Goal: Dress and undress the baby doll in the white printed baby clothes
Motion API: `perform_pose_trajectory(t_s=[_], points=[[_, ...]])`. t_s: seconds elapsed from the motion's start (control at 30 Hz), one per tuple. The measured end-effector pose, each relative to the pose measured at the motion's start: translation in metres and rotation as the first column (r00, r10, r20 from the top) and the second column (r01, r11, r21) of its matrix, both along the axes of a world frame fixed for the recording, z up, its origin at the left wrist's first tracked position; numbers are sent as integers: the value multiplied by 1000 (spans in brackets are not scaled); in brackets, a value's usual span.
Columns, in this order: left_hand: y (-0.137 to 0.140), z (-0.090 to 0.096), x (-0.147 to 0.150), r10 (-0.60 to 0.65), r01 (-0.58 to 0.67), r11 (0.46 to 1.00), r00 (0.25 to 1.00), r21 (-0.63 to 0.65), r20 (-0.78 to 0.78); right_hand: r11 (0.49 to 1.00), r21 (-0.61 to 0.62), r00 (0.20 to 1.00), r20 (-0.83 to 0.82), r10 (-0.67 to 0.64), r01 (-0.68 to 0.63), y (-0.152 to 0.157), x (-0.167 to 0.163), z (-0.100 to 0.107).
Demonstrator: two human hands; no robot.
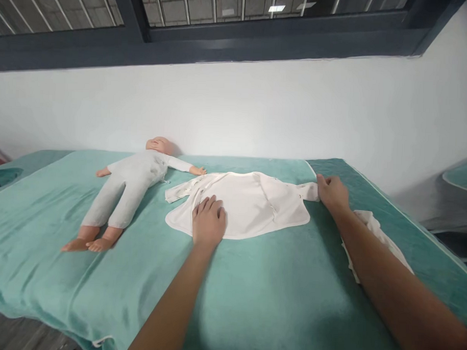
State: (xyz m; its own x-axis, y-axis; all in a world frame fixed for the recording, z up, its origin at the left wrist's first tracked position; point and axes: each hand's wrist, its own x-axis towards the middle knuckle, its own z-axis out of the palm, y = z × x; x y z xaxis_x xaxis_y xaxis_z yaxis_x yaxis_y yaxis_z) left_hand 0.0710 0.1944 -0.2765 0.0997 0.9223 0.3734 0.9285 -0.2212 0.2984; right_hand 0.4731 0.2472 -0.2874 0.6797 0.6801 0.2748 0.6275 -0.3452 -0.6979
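A small white baby shirt [251, 206] lies spread open on the green cloth, its sleeves stretched out to both sides. My left hand [209, 220] rests flat on the left part of the shirt, fingers extended over the fabric. At the end of the right sleeve, my right hand [332, 191] is closed, pinching the cuff between thumb and fingers. To the left lies a baby doll [129, 186] on its back in a white body suit, one arm reaching toward the shirt's left sleeve.
A green cloth [275, 294] covers the table. Another white garment [382, 236] lies at the right, partly hidden behind my right forearm. A white wall [236, 108] rises behind, below a dark-framed window [261, 40] with metal bars.
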Motion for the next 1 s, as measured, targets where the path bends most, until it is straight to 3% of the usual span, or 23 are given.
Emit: perform_pose_trajectory(t_s=[0.17, 0.23, 0.3, 0.4, 0.47, 0.57, 0.73, 0.9, 1.0], points=[[0, 1, 0, 2, -2, 1000, 1000, -10, 4, 993, -69, 995, 8, 99, -98, -8, -2, 1], [0, 1, 1, 1, -1, 1000, 1000, -12, 3, 989, -42, 989, -31, 143, -144, -10, -6, 2], [0, 2, 1, 3, -3, 1000, 1000, -15, 5, 983, 50, 973, -140, 181, -176, -10, -10, 2], [0, 1, 0, -1, 1, 1000, 1000, -13, 9, 940, 258, 881, -359, 308, -223, -10, -14, 1], [0, 0, 0, -6, 6, 1000, 1000, -10, 11, 899, 377, 836, -400, 376, -224, -8, -13, -1], [0, -1, 0, -9, 9, 1000, 1000, -4, 11, 873, 447, 854, -360, 377, -197, -4, -8, -5], [0, 0, 0, -7, 7, 1000, 1000, -10, 7, 902, 385, 932, -214, 294, -196, -1, 0, -11], [-1, 2, 1, -4, 5, 1000, 1000, -16, 11, 975, 31, 975, 27, 220, -221, -1, -2, -16], [-1, 2, 1, -8, 8, 1000, 1000, -16, 14, 986, 42, 986, 56, 158, -161, -2, -3, -15]])
